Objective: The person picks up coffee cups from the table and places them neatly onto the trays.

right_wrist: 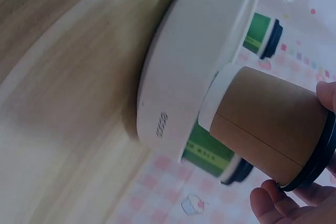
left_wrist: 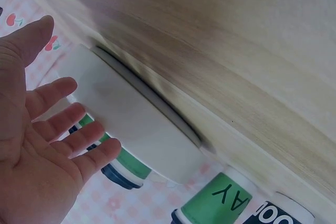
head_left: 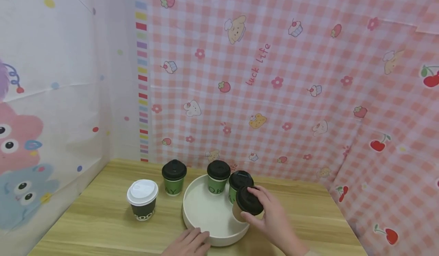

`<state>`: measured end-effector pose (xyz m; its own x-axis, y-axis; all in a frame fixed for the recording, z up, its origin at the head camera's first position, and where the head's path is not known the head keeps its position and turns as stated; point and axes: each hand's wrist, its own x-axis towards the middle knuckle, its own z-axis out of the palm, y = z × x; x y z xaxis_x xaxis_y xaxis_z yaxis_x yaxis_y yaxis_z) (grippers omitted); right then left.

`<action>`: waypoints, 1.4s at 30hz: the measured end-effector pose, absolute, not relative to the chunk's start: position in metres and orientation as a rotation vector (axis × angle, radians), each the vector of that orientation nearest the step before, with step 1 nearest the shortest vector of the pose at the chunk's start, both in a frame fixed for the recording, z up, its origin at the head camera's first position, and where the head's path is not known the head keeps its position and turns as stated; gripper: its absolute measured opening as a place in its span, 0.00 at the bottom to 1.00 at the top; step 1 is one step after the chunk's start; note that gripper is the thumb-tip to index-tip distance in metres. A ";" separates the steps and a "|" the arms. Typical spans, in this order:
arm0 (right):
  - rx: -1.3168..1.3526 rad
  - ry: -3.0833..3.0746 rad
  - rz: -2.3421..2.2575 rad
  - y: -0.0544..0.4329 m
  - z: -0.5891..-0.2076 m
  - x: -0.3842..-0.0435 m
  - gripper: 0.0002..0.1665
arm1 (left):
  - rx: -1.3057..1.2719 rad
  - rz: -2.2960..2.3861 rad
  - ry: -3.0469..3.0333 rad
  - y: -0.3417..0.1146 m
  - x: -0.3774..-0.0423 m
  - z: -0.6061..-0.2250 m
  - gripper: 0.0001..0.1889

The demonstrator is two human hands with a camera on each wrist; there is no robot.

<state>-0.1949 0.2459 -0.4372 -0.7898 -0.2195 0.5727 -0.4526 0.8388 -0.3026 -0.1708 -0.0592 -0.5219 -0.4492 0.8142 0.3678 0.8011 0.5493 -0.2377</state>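
My right hand point(head_left: 276, 223) grips a brown paper coffee cup point(right_wrist: 265, 124) around its black lid point(head_left: 249, 200). The cup is tilted, and its base overlaps the near right rim of a round white tray point(head_left: 210, 216) in the right wrist view. Inside the tray, toward the back, stand two green cups with black lids: one green cup point(head_left: 217, 185) at the back and another green cup point(head_left: 233, 193) partly hidden behind the brown one. With fingers extended, my left hand point(head_left: 190, 242) is right at the tray's near left rim; its palm shows in the left wrist view.
Left of the tray, on the wooden table point(head_left: 103, 210), stand a green cup point(head_left: 173, 187) with a black lid and a dark cup point(head_left: 143, 210) with a white lid. A pink checked cloth point(head_left: 240, 107) hangs behind the table, with a white patterned cloth point(head_left: 68, 115) at the left.
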 end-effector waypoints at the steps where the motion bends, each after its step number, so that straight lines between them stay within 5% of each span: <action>1: 0.496 -2.487 0.581 0.243 -0.439 -0.196 0.40 | -1.314 0.043 -2.352 -0.059 -0.171 -0.522 0.23; 42: 0.395 -2.681 0.572 0.226 -0.461 -0.205 0.43 | -1.330 0.015 -2.433 -0.061 -0.170 -0.522 0.20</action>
<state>-0.2047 0.2256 -0.4613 -0.8922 -0.1919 0.4089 -0.3420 0.8783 -0.3340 -0.1698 -0.0611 -0.5218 -0.4879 0.8154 0.3116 0.8116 0.5551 -0.1820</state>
